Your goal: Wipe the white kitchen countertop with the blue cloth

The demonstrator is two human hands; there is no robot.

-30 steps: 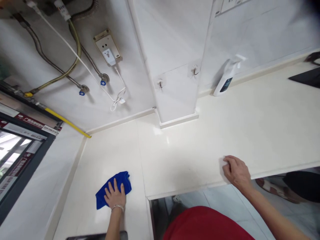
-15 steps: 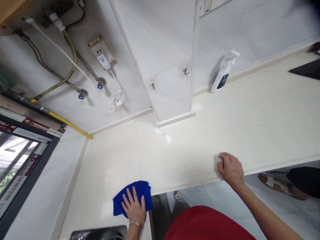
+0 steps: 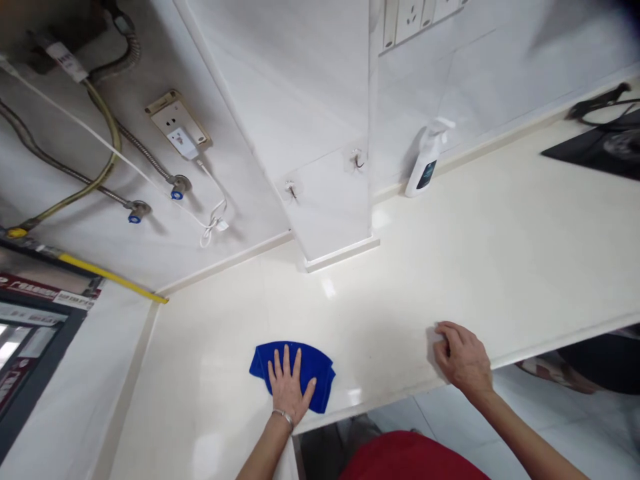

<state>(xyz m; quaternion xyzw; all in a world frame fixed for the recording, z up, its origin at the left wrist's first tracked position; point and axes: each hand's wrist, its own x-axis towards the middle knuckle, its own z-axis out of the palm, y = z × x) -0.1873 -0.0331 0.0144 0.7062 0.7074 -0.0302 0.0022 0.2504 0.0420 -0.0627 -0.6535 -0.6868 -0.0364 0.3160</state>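
My left hand lies flat with fingers spread on a blue cloth, pressing it onto the cream countertop near the inner corner of its front edge. My right hand rests on the countertop's front edge further right, fingers curled, with a small white thing barely showing under the fingertips. I cannot make out what it is.
A white spray bottle stands against the back wall. A square tiled column juts onto the counter. Pipes, valves and a socket with a white cable line the left wall. A black hob sits far right.
My left hand has slid the blue cloth rightward and a little away from the front edge. My right hand has stayed in place on the edge. The view has shifted left.
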